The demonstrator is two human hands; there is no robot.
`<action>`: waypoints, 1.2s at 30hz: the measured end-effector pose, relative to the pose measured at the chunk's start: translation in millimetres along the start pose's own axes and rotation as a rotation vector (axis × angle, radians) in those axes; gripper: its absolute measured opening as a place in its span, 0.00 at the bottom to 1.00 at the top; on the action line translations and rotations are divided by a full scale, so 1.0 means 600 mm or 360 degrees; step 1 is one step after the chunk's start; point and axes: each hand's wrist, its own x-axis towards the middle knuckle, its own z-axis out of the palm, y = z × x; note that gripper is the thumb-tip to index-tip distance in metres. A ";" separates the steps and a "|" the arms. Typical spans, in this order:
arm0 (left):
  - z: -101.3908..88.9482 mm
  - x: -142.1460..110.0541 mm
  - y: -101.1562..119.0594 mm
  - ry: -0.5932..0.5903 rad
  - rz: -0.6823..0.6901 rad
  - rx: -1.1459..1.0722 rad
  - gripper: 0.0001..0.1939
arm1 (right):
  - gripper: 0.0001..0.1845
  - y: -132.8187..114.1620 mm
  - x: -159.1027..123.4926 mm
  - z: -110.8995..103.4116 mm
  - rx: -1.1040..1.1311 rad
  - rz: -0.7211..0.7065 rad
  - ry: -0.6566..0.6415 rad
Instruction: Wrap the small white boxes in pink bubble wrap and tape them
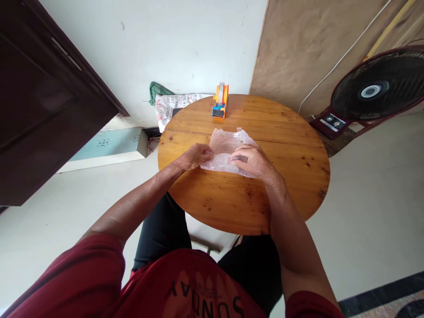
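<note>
A sheet of clear bubble wrap (227,142) lies on the round wooden table (291,172), folded over something small that I cannot make out. My left hand (197,155) pinches the wrap's left edge with curled fingers. My right hand (251,160) rests on the wrap's right side, fingers pressed down on it. An orange and blue tape dispenser (220,101) stands at the table's far edge, apart from both hands.
A dark fan (377,90) stands on the floor at the right. Behind the table lie a printed white sack (170,107) and a green bag (157,89). A dark wooden cabinet (43,101) fills the left. A low pale box (109,145) sits by the wall.
</note>
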 end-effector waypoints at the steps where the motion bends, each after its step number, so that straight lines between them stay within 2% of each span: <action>1: -0.004 -0.002 -0.001 0.0040 0.0013 0.0034 0.05 | 0.06 0.001 0.000 0.000 0.0002 0.0000 0.0002; 4: -0.016 -0.017 0.000 0.0208 0.0065 0.0130 0.06 | 0.06 0.003 -0.002 0.001 0.0000 0.0017 0.0001; 6: -0.019 -0.034 0.005 0.0259 -0.0007 0.0077 0.10 | 0.06 0.002 -0.002 0.001 -0.0014 0.0037 0.0006; 9: -0.017 -0.055 0.016 0.0175 -0.0292 -0.0155 0.17 | 0.06 -0.002 -0.002 -0.001 -0.0037 0.0047 0.0003; 12: -0.013 -0.059 0.029 0.0080 -0.0561 -0.0268 0.19 | 0.06 -0.004 -0.001 -0.003 -0.0067 0.0043 -0.0006; 17: -0.004 -0.036 0.044 0.0017 -0.0767 -0.0211 0.16 | 0.06 -0.006 -0.002 -0.004 -0.0084 0.0071 -0.0023; 22: 0.020 -0.018 0.057 0.0031 -0.0775 -0.0212 0.16 | 0.06 -0.008 -0.002 -0.002 -0.0099 0.0072 -0.0020; 28: 0.033 -0.014 0.064 -0.0054 -0.0737 -0.0222 0.13 | 0.05 -0.008 -0.002 0.002 -0.0166 0.0071 -0.0029; 33: 0.044 -0.018 0.074 0.0086 -0.0658 -0.0151 0.05 | 0.05 -0.009 -0.002 0.003 -0.0213 0.0059 0.0001; 36: 0.053 -0.021 0.086 0.0089 -0.0642 -0.0152 0.02 | 0.05 -0.010 -0.003 0.002 -0.0227 0.0067 -0.0025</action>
